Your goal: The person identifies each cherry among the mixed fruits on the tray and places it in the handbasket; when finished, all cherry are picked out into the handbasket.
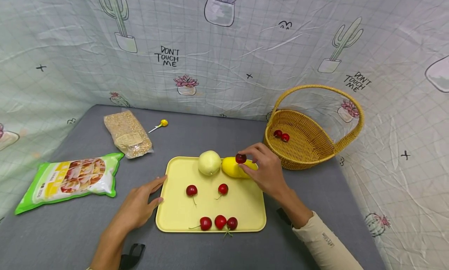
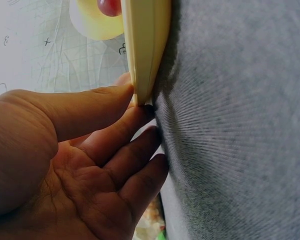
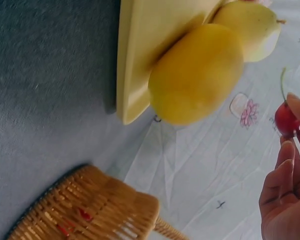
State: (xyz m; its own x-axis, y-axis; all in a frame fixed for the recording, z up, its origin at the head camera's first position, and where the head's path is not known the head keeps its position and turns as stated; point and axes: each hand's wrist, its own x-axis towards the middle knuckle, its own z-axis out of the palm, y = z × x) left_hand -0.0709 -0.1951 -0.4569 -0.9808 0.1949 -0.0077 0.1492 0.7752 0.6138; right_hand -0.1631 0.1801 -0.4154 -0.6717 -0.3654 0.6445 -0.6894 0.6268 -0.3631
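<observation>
My right hand (image 1: 268, 168) pinches a dark red cherry (image 1: 241, 158) between thumb and fingertips, above a yellow mango (image 1: 231, 167). In the right wrist view, the cherry's (image 3: 286, 120) green stem points up. My left hand (image 1: 140, 203) touches the left rim of a pale yellow tray (image 1: 245, 207), its thumb and index finger spread along the edge. A pale green-yellow pear-like fruit (image 1: 209, 163) sits beside the mango on the tray. Several cherries lie there too, including one (image 1: 191, 190) left of centre and one (image 1: 223, 189) nearer the middle.
A wicker basket (image 1: 315, 155) with a tall handle stands behind the tray at right, holding two cherries (image 1: 285, 137). At left lie a green-and-white food packet (image 1: 77, 178), a clear bag of grains (image 1: 128, 133) and a yellow lollipop (image 1: 163, 123). A patterned curtain hangs behind.
</observation>
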